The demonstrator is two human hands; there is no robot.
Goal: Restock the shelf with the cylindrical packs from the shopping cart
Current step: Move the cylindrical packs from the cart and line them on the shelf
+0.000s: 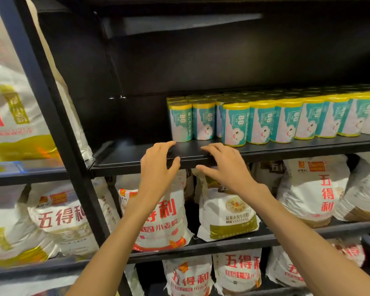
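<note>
Cylindrical packs (235,123) stand upright in rows on the shelf (124,155), filling its right part, perhaps to the back wall. Flour bags (226,212) lie on the shelves below.

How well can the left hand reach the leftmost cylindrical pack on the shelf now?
Probably yes. The left hand is open and empty at the shelf edge, just below the leftmost cylindrical pack. Nothing stands between them, and bare shelf lies to the pack's left.

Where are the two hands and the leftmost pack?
left hand (158,161): head view, back of the hand.
right hand (224,163): head view, back of the hand.
leftmost pack (181,122): head view, its teal label.
</note>
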